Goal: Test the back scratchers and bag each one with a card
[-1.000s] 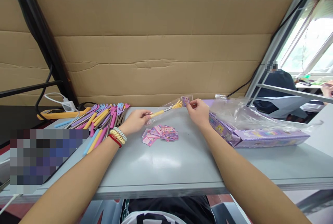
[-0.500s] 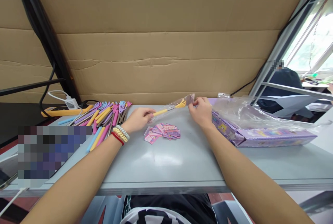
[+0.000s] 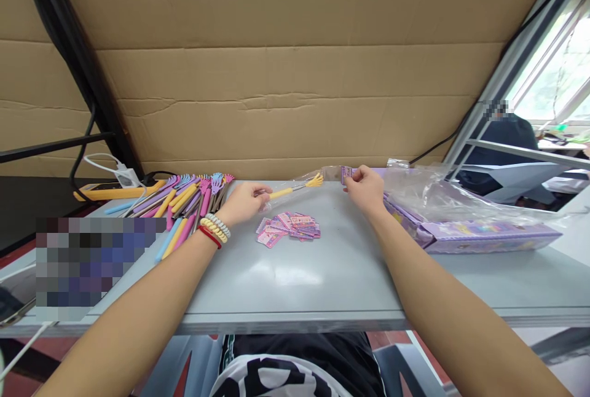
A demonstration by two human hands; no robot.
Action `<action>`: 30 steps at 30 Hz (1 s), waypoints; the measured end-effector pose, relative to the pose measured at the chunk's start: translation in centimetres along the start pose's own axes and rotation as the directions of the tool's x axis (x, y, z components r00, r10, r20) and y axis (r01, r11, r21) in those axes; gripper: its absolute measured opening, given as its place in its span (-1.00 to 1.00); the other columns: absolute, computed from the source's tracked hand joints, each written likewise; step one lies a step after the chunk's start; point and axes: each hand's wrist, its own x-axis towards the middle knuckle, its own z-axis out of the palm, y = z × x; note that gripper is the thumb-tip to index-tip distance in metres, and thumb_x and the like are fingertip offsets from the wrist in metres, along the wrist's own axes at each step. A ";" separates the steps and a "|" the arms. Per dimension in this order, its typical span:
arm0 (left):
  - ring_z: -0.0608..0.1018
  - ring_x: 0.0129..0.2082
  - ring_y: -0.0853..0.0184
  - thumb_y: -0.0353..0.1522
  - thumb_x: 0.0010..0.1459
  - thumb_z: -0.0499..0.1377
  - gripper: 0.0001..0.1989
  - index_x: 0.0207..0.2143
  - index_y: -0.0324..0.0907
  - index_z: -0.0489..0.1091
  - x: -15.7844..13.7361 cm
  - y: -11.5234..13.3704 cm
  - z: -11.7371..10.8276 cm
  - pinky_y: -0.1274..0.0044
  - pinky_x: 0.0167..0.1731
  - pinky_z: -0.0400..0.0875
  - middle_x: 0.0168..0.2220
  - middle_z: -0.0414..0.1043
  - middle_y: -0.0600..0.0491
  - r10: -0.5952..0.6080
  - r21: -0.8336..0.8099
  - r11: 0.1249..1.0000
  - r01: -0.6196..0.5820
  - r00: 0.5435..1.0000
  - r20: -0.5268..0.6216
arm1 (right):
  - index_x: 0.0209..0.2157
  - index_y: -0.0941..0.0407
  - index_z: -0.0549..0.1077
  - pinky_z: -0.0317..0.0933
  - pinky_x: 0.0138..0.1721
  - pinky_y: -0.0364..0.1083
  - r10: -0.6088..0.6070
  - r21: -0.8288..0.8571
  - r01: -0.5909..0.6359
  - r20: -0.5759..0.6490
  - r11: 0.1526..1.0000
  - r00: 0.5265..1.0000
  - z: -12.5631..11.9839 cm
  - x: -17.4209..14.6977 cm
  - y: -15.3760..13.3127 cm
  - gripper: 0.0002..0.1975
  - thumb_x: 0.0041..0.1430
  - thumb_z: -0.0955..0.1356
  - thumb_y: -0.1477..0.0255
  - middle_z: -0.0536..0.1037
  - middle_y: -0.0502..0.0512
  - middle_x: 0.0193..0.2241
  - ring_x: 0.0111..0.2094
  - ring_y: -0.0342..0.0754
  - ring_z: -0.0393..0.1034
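Along the back edge of the grey worktop (image 3: 286,292) rises a brown cardboard panel (image 3: 299,77), closing off reach beyond it; toward the left end lies a heap of colourful hand-shaped back scratchers (image 3: 184,197), just beside the left wrist, with a yellow-and-black object (image 3: 115,193) and a white plug (image 3: 126,176) behind it and a blurred patch (image 3: 92,268) in front; at the right end sits a purple printed box (image 3: 493,237), crumpled clear plastic bags (image 3: 428,191) draped over it and a corner near the right forearm; a black post (image 3: 83,59) slants at the left and a grey metal frame (image 3: 479,102) at the right, a seated person (image 3: 498,139) showing past it.

Both forearms reach inward over the front edge; the left hand (image 3: 249,202), bracelets at its wrist, pinches the handle end of a yellow back scratcher (image 3: 282,193) inside a clear sleeve (image 3: 329,172); the right hand (image 3: 366,190) pinches a small purple card (image 3: 346,174) at the sleeve's right end; whether the card is inside the film cannot be told. The back scratcher lies near the back edge, tines rightward, between the hands; nearer the front edge is a fanned pile of pink cards (image 3: 290,227), touched by neither hand; from that pile the worktop's glossy surface runs between the forearms to its front edge.
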 end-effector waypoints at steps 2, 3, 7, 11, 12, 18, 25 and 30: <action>0.52 -0.52 0.33 -0.43 -0.04 0.18 -0.80 -0.30 -0.28 0.45 0.1 0.0 -0.1 0.49 -0.42 0.44 -0.51 0.47 0.04 -0.084 -0.123 0.989 0.079 0.996 -0.040 | -0.63 0.09 0.13 0.14 -0.52 -0.14 0.023 0.021 -0.024 0.019 1.000 1.000 -0.2 0.1 0.1 -0.82 -0.15 0.29 0.52 0.27 -0.10 -0.67 -0.58 -0.15 0.27; 0.52 -0.54 0.33 -0.44 -0.07 0.20 -0.80 -0.31 -0.29 0.43 0.2 -0.1 -0.1 0.48 -0.42 0.45 -0.52 0.47 0.04 -0.114 -0.192 0.976 0.102 0.992 -0.054 | -0.63 0.10 0.13 0.16 -0.53 -0.14 0.034 0.034 -0.034 0.027 0.999 0.999 -0.3 0.2 0.1 -0.82 -0.16 0.29 0.52 0.28 -0.10 -0.67 -0.59 -0.14 0.29; 0.49 -0.60 0.37 -0.47 -0.12 0.27 -0.76 -0.32 -0.30 0.37 0.4 -0.1 -0.6 0.48 -0.47 0.45 -0.59 0.43 0.07 -0.164 -0.410 0.906 0.108 0.981 -0.104 | -0.62 0.10 0.14 0.25 -0.59 -0.13 0.070 0.184 -0.078 0.052 0.980 0.996 -0.3 0.4 0.1 -0.80 -0.20 0.32 0.54 0.28 -0.12 -0.65 -0.63 -0.16 0.32; 0.46 -0.64 0.41 -0.49 -0.15 0.30 -0.71 -0.32 -0.30 0.33 0.5 0.0 -1.1 0.49 -0.50 0.45 -0.60 0.40 0.11 -0.204 -0.554 0.829 0.083 0.966 -0.161 | -0.63 0.11 0.15 0.34 -0.59 -0.13 0.090 0.354 -0.107 0.064 0.929 0.994 -0.2 0.8 0.5 -0.77 -0.25 0.35 0.54 0.30 -0.11 -0.62 -0.62 -0.19 0.32; 0.45 -0.64 0.42 -0.49 -0.16 0.30 -0.70 -0.31 -0.30 0.32 0.5 0.0 -1.2 0.49 -0.51 0.46 -0.59 0.39 0.12 -0.214 -0.583 0.809 0.075 0.961 -0.173 | -0.63 0.11 0.16 0.34 -0.59 -0.13 0.097 0.377 -0.114 0.065 0.919 0.993 -0.2 0.9 0.6 -0.77 -0.26 0.36 0.54 0.30 -0.11 -0.62 -0.62 -0.19 0.31; 0.47 -0.58 0.41 -0.51 -0.15 0.30 -0.72 -0.33 -0.29 0.33 0.7 0.2 -1.6 0.47 -0.56 0.49 -0.50 0.37 0.10 -0.264 -0.656 0.753 0.050 0.936 -0.232 | -0.63 0.11 0.20 0.32 -0.59 -0.14 0.140 0.460 -0.158 0.073 0.874 0.987 -0.3 1.0 0.4 -0.77 -0.27 0.39 0.54 0.36 -0.10 -0.65 -0.62 -0.17 0.34; 0.46 -0.59 0.45 -0.51 -0.10 0.29 -0.87 -0.47 -0.33 0.37 0.6 0.1 -1.8 0.52 -0.49 0.48 -0.56 0.34 0.12 -0.244 -0.697 0.715 0.047 0.952 -0.186 | -0.60 0.11 0.25 0.28 -0.59 -0.15 0.137 0.488 -0.153 0.069 0.859 0.988 -0.5 1.0 0.2 -0.77 -0.30 0.41 0.54 0.37 -0.10 -0.67 -0.63 -0.15 0.36; 0.47 -0.56 0.46 -0.49 -0.12 0.32 -0.85 -0.49 -0.34 0.39 0.7 -0.1 -1.9 0.52 -0.44 0.49 -0.54 0.37 0.10 -0.226 -0.723 0.688 0.057 0.964 -0.140 | -0.59 0.11 0.26 0.24 -0.62 -0.16 0.167 0.524 -0.178 0.067 0.833 0.984 -0.3 1.1 0.3 -0.72 -0.38 0.43 0.57 0.39 -0.10 -0.67 -0.64 -0.17 0.33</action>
